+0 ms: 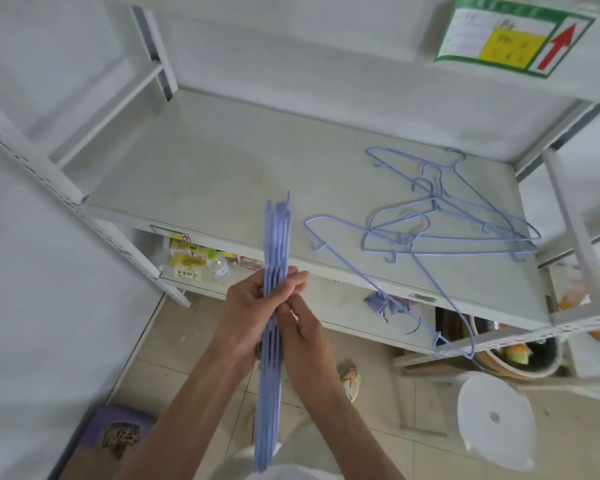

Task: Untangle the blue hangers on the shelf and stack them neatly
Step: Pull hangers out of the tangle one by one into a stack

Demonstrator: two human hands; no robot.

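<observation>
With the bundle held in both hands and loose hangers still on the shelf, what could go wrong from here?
1. One loose hanger juts past the shelf front edge; a tug on the tangled pile might drop it to the floor.
2. The bundle of hangers is gripped only mid-length by the left hand and right hand, so its long ends may fan out or slip.
3. Hooks in the pile interlock and may snag when lifted.
</observation>
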